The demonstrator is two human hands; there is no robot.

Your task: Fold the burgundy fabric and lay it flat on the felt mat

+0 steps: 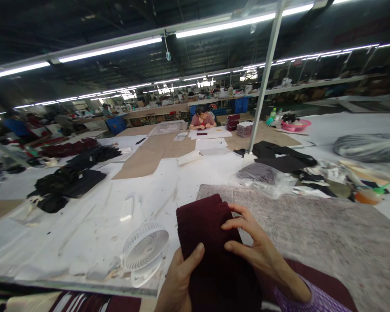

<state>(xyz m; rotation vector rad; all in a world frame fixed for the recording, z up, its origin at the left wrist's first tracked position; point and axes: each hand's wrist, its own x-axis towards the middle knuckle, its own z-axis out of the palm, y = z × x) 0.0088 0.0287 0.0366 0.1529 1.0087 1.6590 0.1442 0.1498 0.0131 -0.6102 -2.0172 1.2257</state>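
Currently both hands are clamped on one folded piece of dark maroon fabric (pixel 211 242), held at the near edge of the table, close to the body. Left hand (pixel 178 281) grips the fabric's lower left side from beneath, thumb pressed across the top face. Right hand (pixel 253 247) lies on the fabric's right side, fingers (pixel 235 223) spread flat over the top, thumb laid along the cloth. The hands are close together, not touching each other. The far end of the fabric overlaps the near left corner of a grey speckled felt mat (pixel 312 229).

Surroundings: a small white fan (pixel 144 251) lies tilted just left of the fabric, on the white table cover (pixel 84 225). Black garments (pixel 68 182) are heaped well to the left. A clear plastic bag holding dark cloth (pixel 263 175) sits beyond the mat, with black fabric pieces (pixel 282 158) behind it beside a slanted white pole (pixel 263 82). An orange object (pixel 368 196) rests at the far right. A seated person (pixel 202 119) works at the far end of the table, near stacked items (pixel 243 128) and a pink basin (pixel 295 125). Fluorescent tubes (pixel 110 48) run overhead.
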